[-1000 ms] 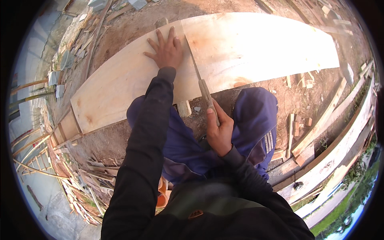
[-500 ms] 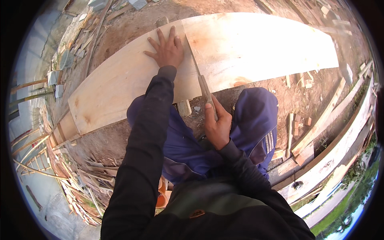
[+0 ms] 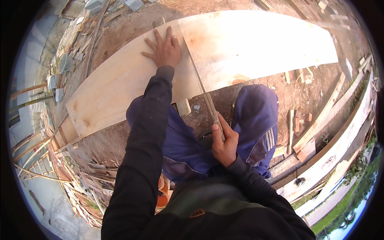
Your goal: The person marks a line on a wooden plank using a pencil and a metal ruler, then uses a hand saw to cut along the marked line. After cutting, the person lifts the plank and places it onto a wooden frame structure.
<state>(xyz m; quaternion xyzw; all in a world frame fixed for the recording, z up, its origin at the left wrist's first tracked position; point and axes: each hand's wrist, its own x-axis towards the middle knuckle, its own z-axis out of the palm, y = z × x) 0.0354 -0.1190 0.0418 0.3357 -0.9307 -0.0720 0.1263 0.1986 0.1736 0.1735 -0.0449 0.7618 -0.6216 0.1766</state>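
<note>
A large pale plywood sheet [image 3: 120, 84] lies across the ground in front of me. My left hand [image 3: 163, 49] presses flat on it, fingers spread, just left of a straight cut line. My right hand [image 3: 224, 140] is closed around the handle of a hand saw [image 3: 209, 105]. The saw blade runs up along the cut line across the sheet, beside my left hand. My knees in blue trousers sit on both sides of the saw handle.
Bare dirt surrounds the sheet. Long planks [image 3: 332, 132] and short wood offcuts [image 3: 298, 120] lie to the right. A heap of thin sticks and scrap wood [image 3: 80, 180] sits at lower left. Grey blocks [image 3: 58, 82] line the left edge. A small wooden block [image 3: 183, 107] props the sheet.
My right hand has drawn the saw back toward me along the cut line. My left hand stays pressed on the sheet.
</note>
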